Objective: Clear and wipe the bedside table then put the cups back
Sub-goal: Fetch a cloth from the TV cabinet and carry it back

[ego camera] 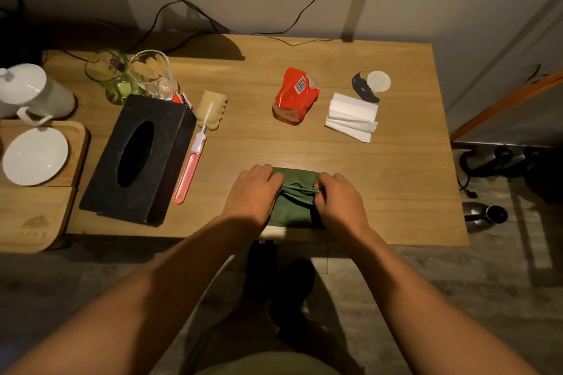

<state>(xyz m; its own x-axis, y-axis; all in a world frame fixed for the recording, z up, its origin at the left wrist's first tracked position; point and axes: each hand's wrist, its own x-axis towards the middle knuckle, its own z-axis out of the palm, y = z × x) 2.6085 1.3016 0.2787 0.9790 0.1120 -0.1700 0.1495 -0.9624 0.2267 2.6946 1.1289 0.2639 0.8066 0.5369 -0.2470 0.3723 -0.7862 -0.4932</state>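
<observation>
A green cloth (295, 203) lies bunched at the front edge of the wooden bedside table (402, 179). My left hand (253, 192) presses on its left side, and my right hand (339, 198) pinches a fold on its right side. Two glass cups stand at the back left: a green-tinted cup (106, 73) and a clear cup (152, 73) beside it.
A black tissue box (137, 158), a pink-handled sponge brush (195, 152), a red tissue packet (295, 96), folded white napkins (352, 117) and a black piece with a white disc (370, 85) lie on the table. A wooden tray (77, 143) with a white saucer and kettle is at left.
</observation>
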